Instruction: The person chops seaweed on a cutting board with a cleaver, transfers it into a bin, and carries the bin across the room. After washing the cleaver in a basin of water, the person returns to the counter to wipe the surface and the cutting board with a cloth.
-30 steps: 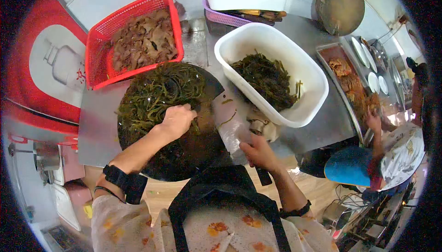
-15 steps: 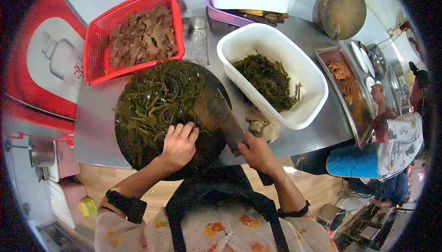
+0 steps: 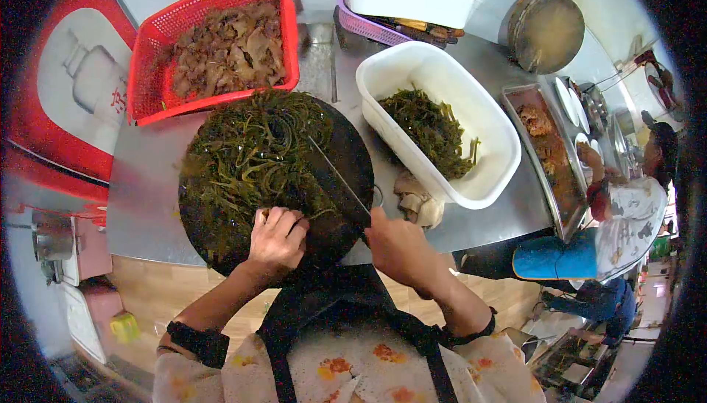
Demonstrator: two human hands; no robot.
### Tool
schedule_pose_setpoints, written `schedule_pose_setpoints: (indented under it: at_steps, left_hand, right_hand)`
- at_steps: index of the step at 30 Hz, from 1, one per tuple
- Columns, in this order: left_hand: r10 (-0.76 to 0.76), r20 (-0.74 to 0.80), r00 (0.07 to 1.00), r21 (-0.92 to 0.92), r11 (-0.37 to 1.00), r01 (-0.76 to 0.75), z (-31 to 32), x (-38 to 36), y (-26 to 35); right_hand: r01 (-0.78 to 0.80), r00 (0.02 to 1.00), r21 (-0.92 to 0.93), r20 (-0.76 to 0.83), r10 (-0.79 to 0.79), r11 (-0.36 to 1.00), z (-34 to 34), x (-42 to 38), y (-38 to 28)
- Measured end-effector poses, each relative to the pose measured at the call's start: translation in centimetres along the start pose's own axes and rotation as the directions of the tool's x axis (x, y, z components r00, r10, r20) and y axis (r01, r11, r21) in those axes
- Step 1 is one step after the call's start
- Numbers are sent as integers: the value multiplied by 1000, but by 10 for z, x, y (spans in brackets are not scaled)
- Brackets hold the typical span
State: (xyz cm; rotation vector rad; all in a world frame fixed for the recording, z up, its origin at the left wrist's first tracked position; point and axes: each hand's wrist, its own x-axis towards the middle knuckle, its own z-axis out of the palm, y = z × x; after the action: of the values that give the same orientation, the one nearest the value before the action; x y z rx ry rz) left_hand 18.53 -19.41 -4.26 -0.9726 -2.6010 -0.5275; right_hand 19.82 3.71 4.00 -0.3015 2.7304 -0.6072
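Dark green seaweed strands [image 3: 243, 152] cover much of a round dark cutting board [image 3: 346, 138]. My left hand [image 3: 278, 239] rests at the lower edge of the pile with its fingers curled together on some strands. In my right hand [image 3: 398, 244] is the handle of a cleaver [image 3: 340, 176]. Its blade stands edge down on the board, right of the pile, and is seen almost from above as a thin line. A white tub [image 3: 486, 123] to the right holds more cut seaweed [image 3: 431, 130]. Between tub and board lies a crumpled cloth [image 3: 418, 200].
Behind the board stands a red basket [image 3: 291, 49] of brown meat pieces. A purple basket [image 3: 375, 31] with knives is at the back, and a round wooden block [image 3: 546, 31] leans on the wall. At right, a co-worker [image 3: 633, 211] stands by a metal tray [image 3: 560, 204].
The cleaver has turned from lying tilted to edge down, with its tip nearer the pile. My left hand has moved slightly down and left, its fingers more curled.
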Motion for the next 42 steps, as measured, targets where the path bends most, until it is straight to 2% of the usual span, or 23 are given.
schedule_pose_setpoints:
  at_steps: [1,3,4,5,6,10,12,13,15,18,19,21,25,28,30,32,34,36,38,42]
  left_hand:
    - [-3,-9,1000,-27,1000,3,-1,0,-1]
    - [14,-13,1000,-57,998,-14,-2,1,-4]
    - [11,-78,997,-80,997,-17,0,4,-8]
    - [-2,-149,989,-99,995,-13,2,9,-10]
    - [6,-138,990,-104,994,-21,-4,12,-9]
    - [-94,-185,978,-15,996,93,-19,56,-38]
    - [-59,-125,990,39,997,64,-10,81,-56]
    - [-37,-22,999,86,996,39,-5,94,-58]
    - [10,181,983,173,984,-42,13,116,-61]
    - [56,332,942,290,944,-158,38,144,-69]
    - [62,343,937,289,942,-168,43,151,-76]
    - [-74,423,903,251,967,-38,49,162,-90]
    - [-60,403,913,242,969,-43,37,153,-97]
    - [-58,388,920,141,990,3,27,143,-98]
    - [-85,348,934,-42,993,106,20,139,-101]
    - [-115,297,948,-84,986,146,8,132,-100]
    - [-105,352,930,-150,974,167,-7,126,-99]
    - [-140,414,899,-106,974,200,-21,120,-90]
    - [-97,500,860,197,980,-4,-30,115,-78]
    - [-35,617,786,246,957,-150,-34,118,-52]
  right_hand:
    - [-5,1000,-1,0,5,1000,11,2,2]
    - [84,996,2,3,-84,996,37,11,7]
    - [77,997,1,-11,-77,997,35,13,9]
    - [42,999,1,28,-42,999,28,20,12]
    - [-9,997,17,78,8,1000,26,16,11]
    - [-87,995,80,54,83,993,3,9,21]
    - [-223,973,207,-5,229,953,-4,6,29]
    - [-221,971,279,-32,239,935,3,7,40]
    - [-197,974,287,-51,221,937,14,9,54]
    - [-174,978,325,-50,201,930,21,7,64]
    - [-179,978,362,-36,206,915,23,5,66]
    - [-208,972,420,-7,233,883,24,2,69]
    - [-222,971,479,25,240,849,30,-2,80]
    - [-244,965,460,30,260,854,29,0,81]
    - [-230,968,455,15,250,861,27,-1,81]
    - [-212,972,446,2,236,869,24,-1,81]
    - [-240,967,371,6,256,897,21,0,77]
    - [-238,968,394,26,248,888,20,2,76]
    - [-233,970,415,41,238,879,19,3,74]
    - [-155,983,386,-35,182,909,22,5,75]
